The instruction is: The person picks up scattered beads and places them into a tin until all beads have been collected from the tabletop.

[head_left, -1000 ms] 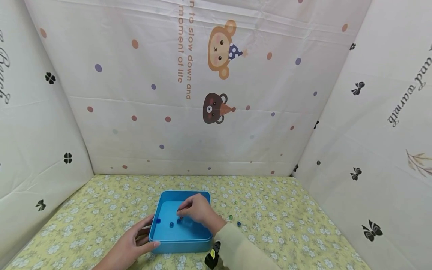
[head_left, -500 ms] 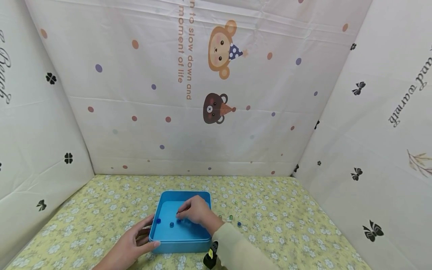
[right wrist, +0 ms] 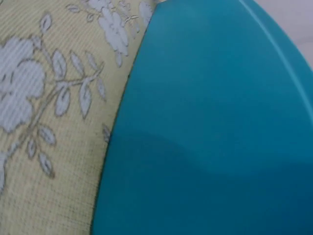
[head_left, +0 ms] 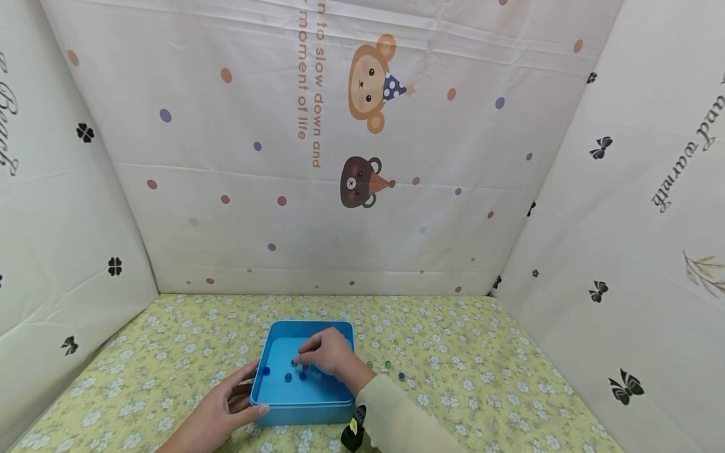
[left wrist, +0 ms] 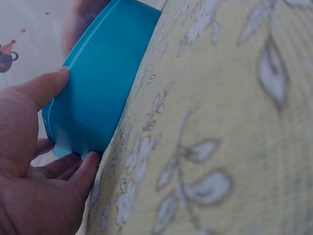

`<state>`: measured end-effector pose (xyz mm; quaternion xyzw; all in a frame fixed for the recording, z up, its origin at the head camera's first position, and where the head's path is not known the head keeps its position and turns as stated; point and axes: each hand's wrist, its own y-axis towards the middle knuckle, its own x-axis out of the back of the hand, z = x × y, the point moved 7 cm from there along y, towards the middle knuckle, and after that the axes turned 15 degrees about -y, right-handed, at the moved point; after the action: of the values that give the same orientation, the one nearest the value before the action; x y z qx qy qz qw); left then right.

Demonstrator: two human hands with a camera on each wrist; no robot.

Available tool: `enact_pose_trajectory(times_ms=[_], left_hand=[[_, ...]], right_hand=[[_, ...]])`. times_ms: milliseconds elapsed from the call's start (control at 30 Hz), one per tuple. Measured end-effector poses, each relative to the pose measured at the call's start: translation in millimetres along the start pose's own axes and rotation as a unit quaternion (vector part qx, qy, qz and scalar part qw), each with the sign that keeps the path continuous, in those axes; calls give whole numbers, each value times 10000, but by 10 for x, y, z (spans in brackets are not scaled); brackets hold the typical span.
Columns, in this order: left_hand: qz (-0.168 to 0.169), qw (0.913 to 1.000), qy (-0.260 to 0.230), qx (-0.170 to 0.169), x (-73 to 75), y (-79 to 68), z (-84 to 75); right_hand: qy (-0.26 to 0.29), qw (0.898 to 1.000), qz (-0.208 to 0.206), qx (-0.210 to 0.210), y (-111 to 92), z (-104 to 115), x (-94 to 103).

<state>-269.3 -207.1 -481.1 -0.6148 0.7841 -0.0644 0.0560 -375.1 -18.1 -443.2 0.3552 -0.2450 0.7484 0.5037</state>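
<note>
A shallow blue box (head_left: 308, 412) without a lid lies on the flowered cloth. My left hand (head_left: 218, 402) holds its near left corner; in the left wrist view the thumb (left wrist: 51, 83) is on one wall and the fingers (left wrist: 88, 169) are against the adjoining one. My right hand (head_left: 328, 353) reaches inside over the box floor, fingers bent and pointing down. A small reddish-brown bead (head_left: 294, 363) shows at its fingertips; whether the fingers pinch one I cannot tell. Dark blue beads (head_left: 287, 377) lie nearby, one (head_left: 266, 371) by the left wall. The right wrist view shows only box wall (right wrist: 195, 107) and cloth.
Right of the box, on the yellow flowered cloth (head_left: 464, 377), lie a green bead (head_left: 387, 364), a blue bead (head_left: 401, 376) and paler ones (head_left: 370, 364). White printed sheets (head_left: 317, 251) stand behind and on both sides. A dark strap (head_left: 354, 431) is on the right wrist.
My right hand has shifted slightly left within the box. A reddish-brown bead now shows left of the fingertips, and a blue bead below them has moved slightly nearer me. The left hand stays put.
</note>
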Motion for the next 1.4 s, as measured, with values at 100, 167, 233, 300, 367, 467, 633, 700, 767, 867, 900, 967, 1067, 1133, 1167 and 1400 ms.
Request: enact_pose_trajectory(times_ms=[100,167,233,300,367,467,633,700,767,867,900,967,1067,1133,1167,1400], left_hand=[[18,10000,21,-3,1,2,2],[11,10000,39,-9,1,3,1],[-5,10000,60,-14,1,1,-1],[3,10000,62,-20,-2,-2,-5],[27,10000,52,-33,-6,-7,-11],[40,10000,31,-58,-7,-10,-19],[18,10000,8,-81,-8,-10,-22],[9,10000,6,-76,-8,-7,-20],[4,10000,14,-76,-9,-1,-21],[-9,10000,24,-65,-7,3,-19],[-6,10000,24,-64,-7,3,-19],[-3,10000,13,-69,-10,4,-21],[5,10000,-3,-73,-12,3,-23],[-7,10000,-7,-76,-11,2,-23],[-14,10000,-6,-77,-11,2,-22],[-22,10000,-5,-66,-6,5,-20]], right_hand=[[161,9997,-104,174,-16,11,42],[238,9993,-154,248,-35,13,77],[286,9990,-175,310,-56,12,105],[372,9988,-135,293,-78,4,128],[475,9984,-95,302,-100,5,151],[680,9971,-53,327,-137,9,196],[922,9951,-17,359,-206,-17,292],[924,9951,-41,361,-234,-44,339],[905,9951,-94,389,-260,-76,390],[990,9940,-157,432,-291,-132,462],[1065,9932,-158,451,-305,-147,485],[1173,9916,-192,507,-328,-178,527],[1366,9889,-219,540,-370,-222,569],[1510,9867,-249,553,-402,-248,594],[1608,9851,-253,550,-417,-262,605],[1898,9792,-445,558,-513,-390,702]])
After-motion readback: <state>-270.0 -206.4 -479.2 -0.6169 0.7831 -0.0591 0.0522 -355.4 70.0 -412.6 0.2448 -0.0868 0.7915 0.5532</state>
